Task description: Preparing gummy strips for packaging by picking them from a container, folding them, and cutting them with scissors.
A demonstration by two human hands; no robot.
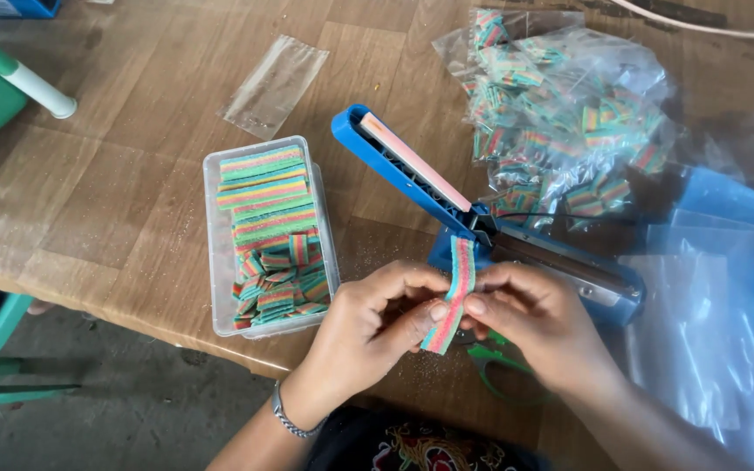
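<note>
A brown wooden worktop point(133, 192) fills most of the frame, with a grey floor seen under its edge at the lower left. In the lower middle, the left hand point(368, 336) and the right hand point(538, 323) meet over the worktop edge and hold between them one long rainbow-striped sugared candy strip point(455, 292). The fingers of both hands pinch the strip at its middle, thumbs pressed on its face, so it stands nearly upright and its ends hang free above and below. The strip shows pink, yellow, green and blue bands and a grainy sugar coat.

Just beside the left hand, a clear rectangular plastic box point(216, 262) carries more such strips, long ones stacked at the top and short cut pieces below, near enough to reach. Behind the hands stands a blue hand-lever heat sealer point(412, 170) with its arm lifted. Green-handled scissors point(495, 362) lie under the right hand. At the upper right is a heap of small clear bags filled with candy pieces point(569, 113); one empty clear plastic bag point(274, 83) lies at the upper middle.
</note>
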